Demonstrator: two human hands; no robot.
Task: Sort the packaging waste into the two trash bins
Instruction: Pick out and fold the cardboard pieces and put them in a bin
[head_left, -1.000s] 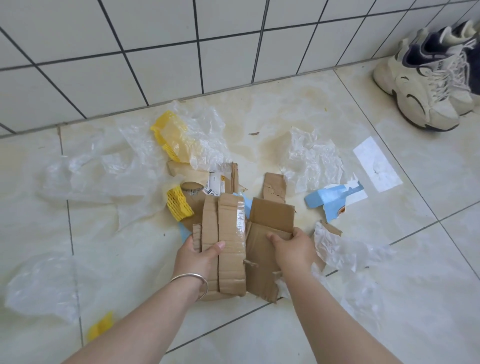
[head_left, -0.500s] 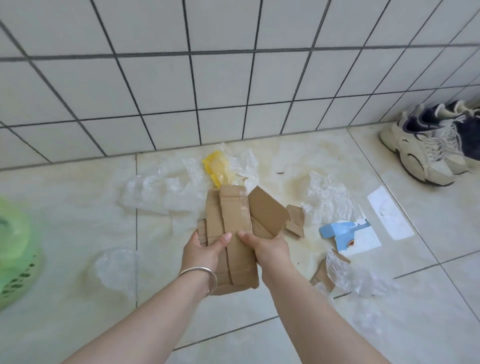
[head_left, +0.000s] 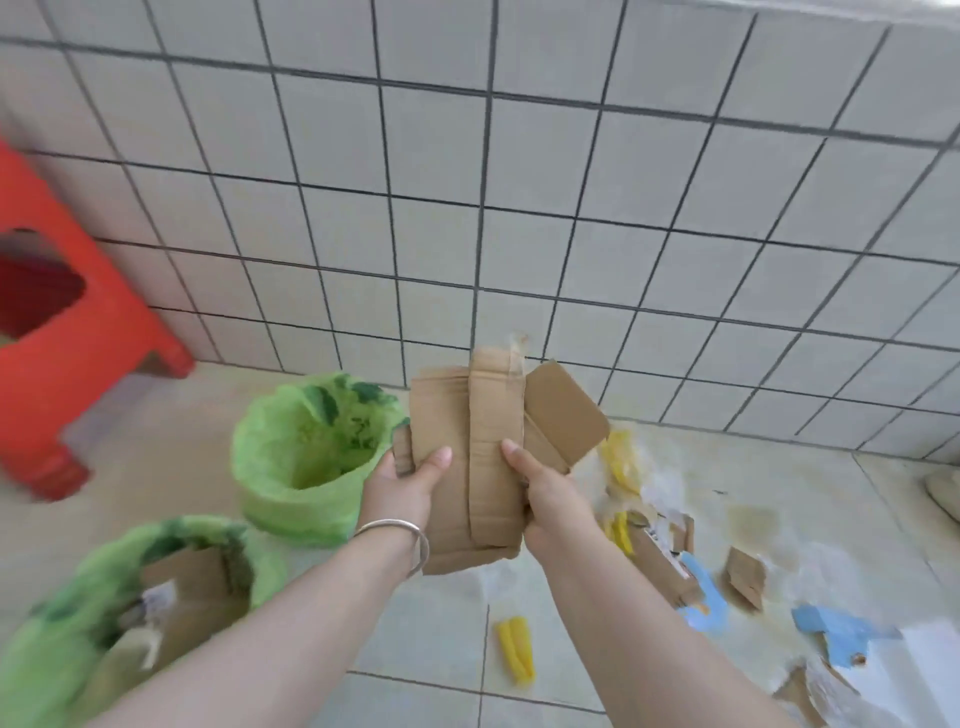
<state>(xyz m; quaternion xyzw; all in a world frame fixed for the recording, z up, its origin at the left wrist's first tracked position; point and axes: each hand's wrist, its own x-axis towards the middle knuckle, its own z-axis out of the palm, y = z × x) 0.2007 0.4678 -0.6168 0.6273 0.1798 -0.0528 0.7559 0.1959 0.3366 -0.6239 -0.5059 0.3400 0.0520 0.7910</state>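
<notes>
A stack of flattened brown cardboard pieces (head_left: 483, 441) is held upright above the floor between my two hands. My left hand (head_left: 400, 493) grips its left edge, my right hand (head_left: 545, 493) its right edge. To the left stand two bins lined with green bags: the far bin (head_left: 270, 499) looks empty, the near bin (head_left: 62, 634) holds cardboard (head_left: 192, 597). On the floor to the right lie cardboard scraps (head_left: 745, 577), yellow foam netting (head_left: 515, 650), blue-and-white paper (head_left: 841, 636) and clear plastic film (head_left: 670, 483).
A red plastic stool (head_left: 57, 332) stands at the far left against the white tiled wall (head_left: 571, 208). The toe of a shoe (head_left: 943, 493) shows at the right edge. Bare floor tiles lie between my arms.
My hands have carried the cardboard stack up and to the left, away from the waste pile. The view swung left, so both green bins and the red stool came into sight.
</notes>
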